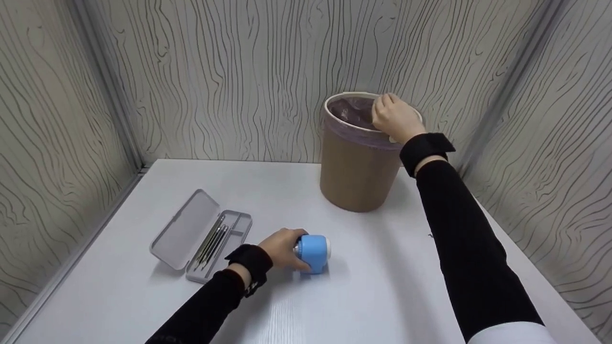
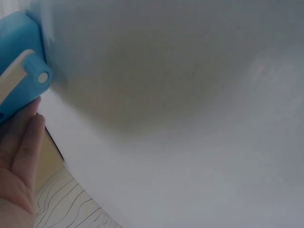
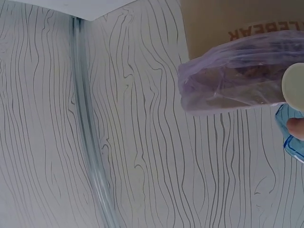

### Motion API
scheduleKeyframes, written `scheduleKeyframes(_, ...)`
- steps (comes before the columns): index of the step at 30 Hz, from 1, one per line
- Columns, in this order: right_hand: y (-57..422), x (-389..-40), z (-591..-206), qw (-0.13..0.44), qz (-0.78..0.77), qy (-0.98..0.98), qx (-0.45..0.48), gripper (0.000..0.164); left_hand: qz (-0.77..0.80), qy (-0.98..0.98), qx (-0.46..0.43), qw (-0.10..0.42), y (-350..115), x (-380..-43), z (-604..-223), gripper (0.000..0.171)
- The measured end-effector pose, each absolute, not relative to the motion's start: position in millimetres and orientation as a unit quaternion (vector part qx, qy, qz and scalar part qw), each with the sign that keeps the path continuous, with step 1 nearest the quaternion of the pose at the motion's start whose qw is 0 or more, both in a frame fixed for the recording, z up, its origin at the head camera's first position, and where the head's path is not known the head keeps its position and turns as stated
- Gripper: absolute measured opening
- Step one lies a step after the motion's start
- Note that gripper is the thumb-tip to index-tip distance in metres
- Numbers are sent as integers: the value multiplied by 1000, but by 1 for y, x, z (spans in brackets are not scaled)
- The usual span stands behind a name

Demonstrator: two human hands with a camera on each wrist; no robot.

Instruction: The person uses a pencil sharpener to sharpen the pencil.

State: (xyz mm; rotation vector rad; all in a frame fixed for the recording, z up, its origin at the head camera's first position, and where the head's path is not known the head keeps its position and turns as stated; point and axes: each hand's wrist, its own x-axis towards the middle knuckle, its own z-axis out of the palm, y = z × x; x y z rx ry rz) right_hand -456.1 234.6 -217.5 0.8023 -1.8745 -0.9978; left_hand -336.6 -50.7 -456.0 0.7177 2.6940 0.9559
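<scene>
A blue crank pencil sharpener (image 1: 314, 253) lies on the white table. My left hand (image 1: 283, 248) grips it from the left, thumb and fingers on opposite sides. Its white crank arm (image 2: 13, 76) shows in the left wrist view, fingers beneath the blue body. At the back right, my right hand (image 1: 396, 117) is over the mouth of a brown trash bin (image 1: 358, 172). In the right wrist view, that hand's fingertip (image 3: 297, 127) presses on a translucent blue plastic piece (image 3: 297, 147) that it pinches beside the bin's rim; most of the hand is out of frame there.
An open grey pencil case (image 1: 184, 229) lies at the left, with several pencils (image 1: 212, 241) in its tray. A thin purple bag (image 3: 223, 80) lines the bin and folds over its rim. Wood-patterned panels (image 1: 229, 81) enclose the table (image 1: 363, 296) at the back and sides.
</scene>
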Motion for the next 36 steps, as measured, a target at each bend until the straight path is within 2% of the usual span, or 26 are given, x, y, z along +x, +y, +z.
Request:
scheduleKeyframes(3, 238, -457, -219, 416, -407, -743, 330, 21, 317, 913, 239, 94, -50, -337, -457, 69)
scheduleKeyframes(7, 243, -459, -219, 406, -416, -742, 334, 32, 317, 913, 239, 93, -50, -338, -457, 70)
scheduleKeyframes(22, 255, -460, -226, 432, -422, -700, 382, 20, 321, 912, 235, 95, -48, -337, -458, 70)
scheduleKeyframes(24, 256, -459, -225, 431, -423, -704, 373, 26, 323, 911, 240, 92, -48, -338, -459, 70)
scheduleKeyframes(27, 256, -456, -222, 418, -426, -722, 351, 46, 324, 910, 240, 91, -48, -337, -459, 70)
scheduleKeyframes(29, 256, -454, -220, 407, -418, -742, 330, 43, 321, 911, 242, 89, -48, -337, -458, 70)
scheduleKeyframes(33, 257, -450, -218, 377, -372, -801, 281, 24, 315, 913, 243, 87, -49, -336, -456, 68)
scheduleKeyframes(36, 258, -448, -217, 361, -312, -844, 246, 29, 314, 913, 245, 88, -50, -336, -455, 67)
